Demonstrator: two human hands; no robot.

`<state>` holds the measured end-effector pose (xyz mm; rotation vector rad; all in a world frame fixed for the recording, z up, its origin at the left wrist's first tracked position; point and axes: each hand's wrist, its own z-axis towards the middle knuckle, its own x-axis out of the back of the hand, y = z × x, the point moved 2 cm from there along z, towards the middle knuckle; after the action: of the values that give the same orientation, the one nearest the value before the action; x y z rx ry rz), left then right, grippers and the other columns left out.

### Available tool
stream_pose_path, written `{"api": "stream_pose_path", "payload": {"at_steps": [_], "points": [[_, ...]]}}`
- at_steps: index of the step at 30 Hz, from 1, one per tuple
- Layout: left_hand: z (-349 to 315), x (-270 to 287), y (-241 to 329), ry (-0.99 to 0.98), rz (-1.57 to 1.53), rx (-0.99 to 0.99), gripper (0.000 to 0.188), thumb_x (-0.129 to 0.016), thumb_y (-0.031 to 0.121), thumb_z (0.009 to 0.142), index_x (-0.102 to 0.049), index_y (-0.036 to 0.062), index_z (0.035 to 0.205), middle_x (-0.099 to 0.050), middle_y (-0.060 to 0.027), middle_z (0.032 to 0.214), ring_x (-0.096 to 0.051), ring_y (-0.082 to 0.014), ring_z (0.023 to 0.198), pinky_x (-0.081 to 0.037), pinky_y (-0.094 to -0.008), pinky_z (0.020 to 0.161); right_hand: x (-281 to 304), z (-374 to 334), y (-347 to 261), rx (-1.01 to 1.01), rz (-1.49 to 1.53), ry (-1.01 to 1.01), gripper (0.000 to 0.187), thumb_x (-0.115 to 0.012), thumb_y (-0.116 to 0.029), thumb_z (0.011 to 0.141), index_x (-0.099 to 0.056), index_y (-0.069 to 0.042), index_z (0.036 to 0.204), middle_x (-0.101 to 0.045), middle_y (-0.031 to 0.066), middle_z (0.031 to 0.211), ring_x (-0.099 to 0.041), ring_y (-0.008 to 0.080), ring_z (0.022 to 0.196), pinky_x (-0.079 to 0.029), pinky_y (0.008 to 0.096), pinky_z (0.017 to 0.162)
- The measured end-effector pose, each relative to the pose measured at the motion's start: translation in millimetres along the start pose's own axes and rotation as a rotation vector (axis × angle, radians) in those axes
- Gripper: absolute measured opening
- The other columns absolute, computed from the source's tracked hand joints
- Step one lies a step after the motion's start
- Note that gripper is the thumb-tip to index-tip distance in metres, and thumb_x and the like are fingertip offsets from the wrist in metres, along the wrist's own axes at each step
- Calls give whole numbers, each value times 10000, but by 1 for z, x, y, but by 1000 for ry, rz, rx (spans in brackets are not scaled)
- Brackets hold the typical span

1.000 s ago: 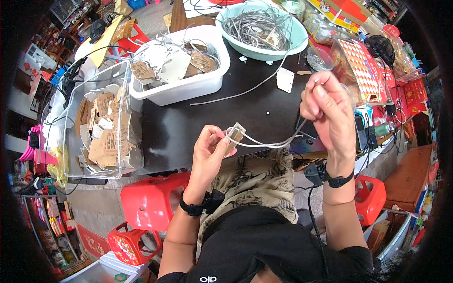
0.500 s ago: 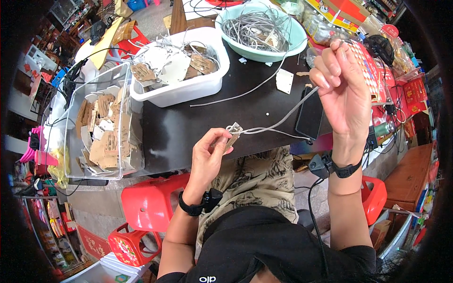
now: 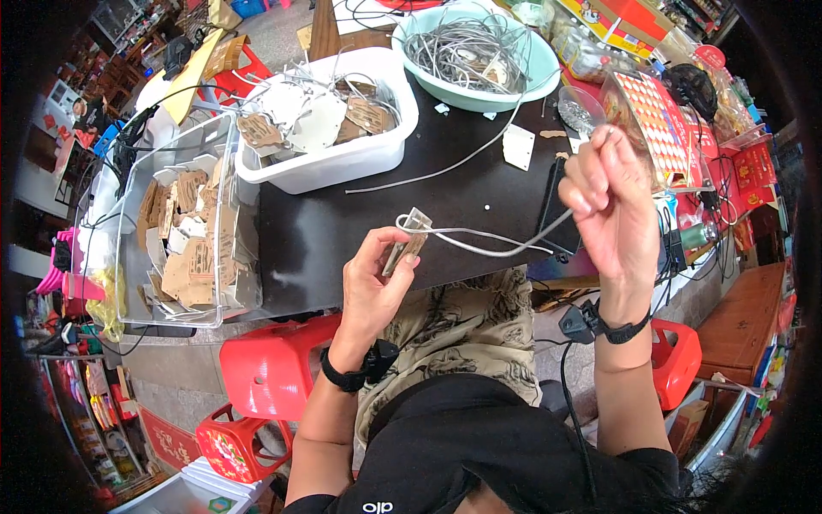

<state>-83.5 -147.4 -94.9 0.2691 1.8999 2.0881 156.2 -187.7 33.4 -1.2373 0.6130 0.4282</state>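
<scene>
Between the thumb and fingers of my left hand (image 3: 375,278) is a small folded cardboard piece (image 3: 408,242), brown with a pale edge. A grey cord (image 3: 501,253) loops around its upper end. My right hand (image 3: 612,201), raised at the right, pinches the cord, which runs in a slack curve between both hands. One loose cord end points right, near a dark phone (image 3: 555,206) lying on the table. Another grey cord (image 3: 428,177) trails across the table from the pale green basin (image 3: 548,90), which holds a tangle of such cords.
A white tub (image 3: 342,171) holds card pieces with cords attached. Left of it, a clear plastic bin (image 3: 218,295) contains many brown and white card pieces. A white card (image 3: 517,147) lies on the dark table (image 3: 317,248). Red stools (image 3: 274,368) stand below the table edge.
My right hand has moved slightly down and left, so the cord hangs slacker. The cardboard piece in my left hand now stands more upright and shows more of its length.
</scene>
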Motion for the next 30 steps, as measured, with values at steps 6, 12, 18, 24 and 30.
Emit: {"api": "stream_pose_path", "payload": {"at_steps": [6, 12, 18, 24, 30], "points": [[3, 5, -1, 7, -1, -56, 158, -574, -40, 873, -552, -8, 1026, -655, -80, 960, -640, -109, 869, -515, -221, 710, 17, -28, 41, -311, -80, -13, 135, -527, -180, 967, -528, -46, 983, -475, -4, 681, -398, 64, 592, -346, 215, 555], [4, 4, 7, -32, 118, -83, 133, -535, -61, 894, -532, -32, 1024, -617, -161, 1113, -620, -172, 983, -551, -319, 855, 14, -42, 58, -400, -298, -73, 102, -551, -149, 954, -572, -52, 978, -579, -2, 822, -508, 54, 713, -420, 192, 643], [3, 2, 4, 95, 96, -142, 126, -595, -58, 864, -614, -1, 975, -676, -111, 1074, -595, -45, 792, -465, -177, 598, 21, -43, 76, -210, -741, -98, 76, -521, -73, 939, -577, -24, 955, -555, 61, 1041, -499, 62, 716, -429, 210, 662], [3, 2, 2, 161, 124, -197, 126, -607, -62, 854, -622, 5, 960, -683, -118, 1061, -599, -50, 772, -449, -176, 565, 43, -39, 91, -396, -788, -187, 99, -484, -62, 948, -558, 3, 934, -518, 109, 1120, -638, 134, 775, -525, 258, 698], [3, -1, 9, 167, 326, -236, 134, -606, -70, 848, -624, 4, 959, -686, -147, 1032, -664, -136, 849, -515, -223, 635, 47, -43, 98, -439, -828, -175, 111, -484, -75, 963, -553, 12, 956, -630, 66, 889, -654, 139, 826, -532, 261, 711]]}}
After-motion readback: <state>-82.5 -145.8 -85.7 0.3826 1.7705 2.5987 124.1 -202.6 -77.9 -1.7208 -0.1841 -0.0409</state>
